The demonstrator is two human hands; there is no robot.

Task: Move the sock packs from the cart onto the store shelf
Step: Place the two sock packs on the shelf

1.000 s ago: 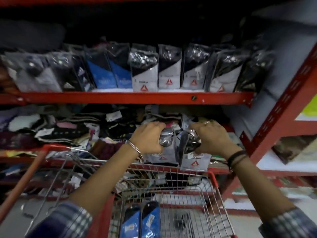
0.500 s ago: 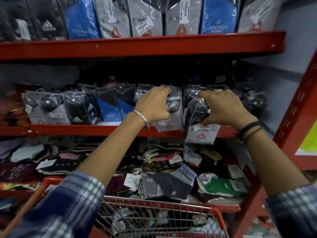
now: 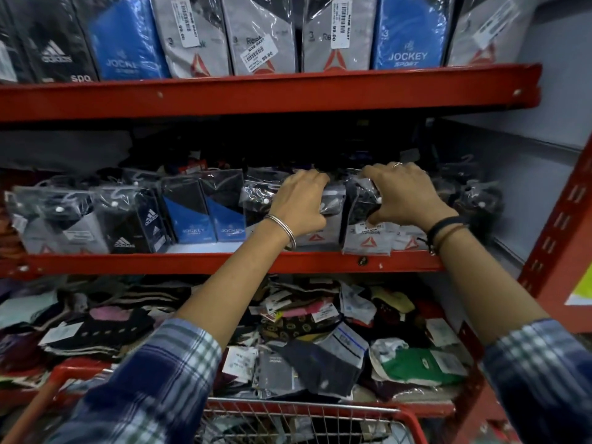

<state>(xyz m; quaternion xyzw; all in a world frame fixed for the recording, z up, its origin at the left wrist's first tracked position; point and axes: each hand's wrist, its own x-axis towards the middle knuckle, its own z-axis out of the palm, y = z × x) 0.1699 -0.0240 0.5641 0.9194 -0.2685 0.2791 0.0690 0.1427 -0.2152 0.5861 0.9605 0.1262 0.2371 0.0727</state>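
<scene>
Both hands set sock packs on the middle shelf.

The left hand is curled over the top of a grey pack standing on the shelf; just to its right, the right hand pinches a second pack whose bottom overhangs the shelf edge. The cart sits below the forearms.

The left hand hides most of its pack; the cart is cut off at the bottom edge.

red shelf, blue jockey packs, plaid sleeves
</scene>
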